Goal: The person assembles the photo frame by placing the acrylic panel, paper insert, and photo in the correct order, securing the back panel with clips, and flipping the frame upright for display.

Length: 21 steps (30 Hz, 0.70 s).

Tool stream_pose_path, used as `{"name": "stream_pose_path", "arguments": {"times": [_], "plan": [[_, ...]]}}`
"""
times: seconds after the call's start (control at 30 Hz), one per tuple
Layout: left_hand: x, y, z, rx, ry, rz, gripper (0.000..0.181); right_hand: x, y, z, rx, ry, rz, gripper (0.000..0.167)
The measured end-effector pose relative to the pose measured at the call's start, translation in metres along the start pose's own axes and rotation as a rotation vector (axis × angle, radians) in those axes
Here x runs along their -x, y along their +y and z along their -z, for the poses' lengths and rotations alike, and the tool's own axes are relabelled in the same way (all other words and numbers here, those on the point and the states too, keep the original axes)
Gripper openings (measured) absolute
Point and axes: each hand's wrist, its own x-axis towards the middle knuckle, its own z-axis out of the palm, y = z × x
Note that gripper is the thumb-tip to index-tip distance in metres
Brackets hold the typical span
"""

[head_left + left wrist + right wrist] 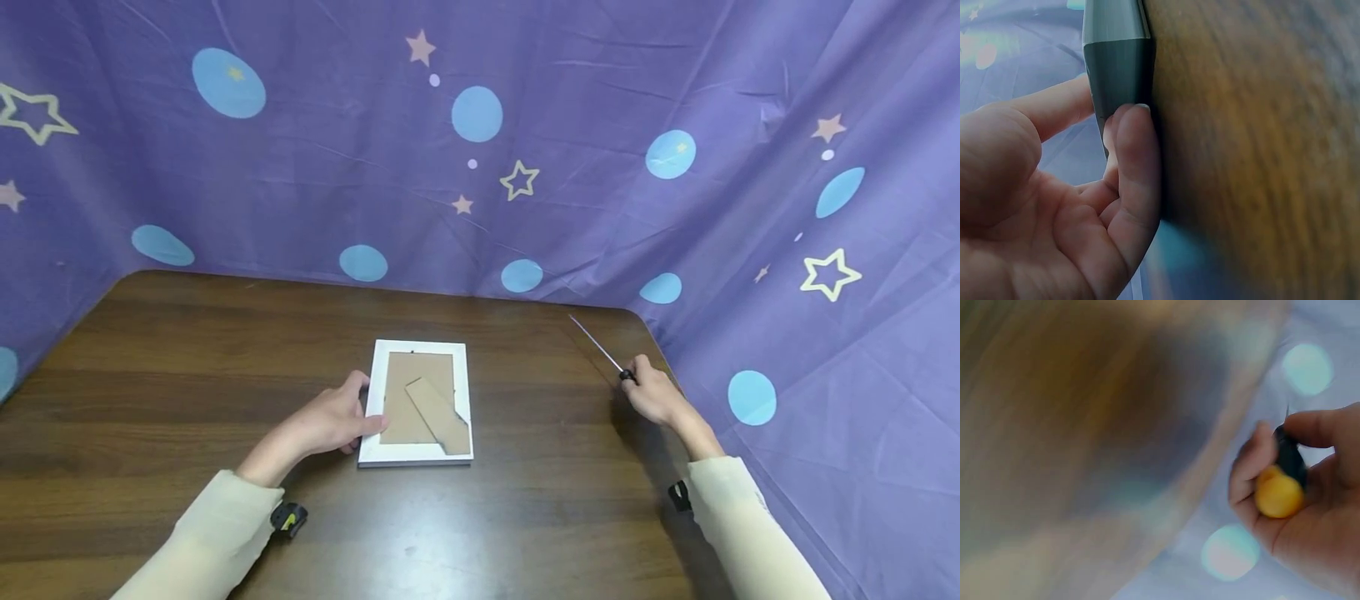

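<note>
Left hand [341, 417] is gripping the picture frame [418, 408] by its left side, toward the near corner. Thumb is lying over the white border and reaching the edge of the brown backing board [435, 367], other fingers are curling in against the side wall. Frame is lying back side up on the wooden table [225, 350], in front of the person, between the two hands; can't tell if the held side is sitting flush or slightly raised. Its stand leg [437, 414] is slanting across the board, lower end overlapping the border at the near right corner.

Right hand [651, 393] is holding a screwdriver [602, 349] near the table's right edge, well apart from the frame. Fingers and thumb are closing around the handle [1280, 492], black toward the shaft and yellow at the butt. Thin metal shaft is pointing away and to the left; can't tell if the tip is touching the table. Right wrist view is blurring over the wood.

Purple curtain [577, 108] with stars and blue dots is hanging behind the table and along its right side
</note>
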Motion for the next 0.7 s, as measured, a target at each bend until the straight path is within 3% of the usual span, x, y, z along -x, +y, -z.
{"name": "stream_pose_path", "arguments": {"times": [0.2, 0.37, 0.5, 0.7], "plan": [[0.001, 0.000, 0.001, 0.020, -0.007, -0.003, 0.066, 0.002, -0.070, -0.010, -0.074, 0.002, 0.199, 0.016], [0.002, -0.001, 0.001, 0.049, -0.018, -0.019, 0.064, -0.004, -0.115, -0.032, -0.090, -0.101, 0.348, 0.022], [0.002, -0.002, 0.002, 0.060, -0.020, -0.011, 0.064, -0.017, -0.134, -0.049, -0.059, -0.140, 0.384, 0.026], [0.003, -0.003, 0.003, 0.067, -0.022, -0.015, 0.065, -0.036, -0.143, -0.059, -0.064, -0.193, 0.401, 0.030]]}}
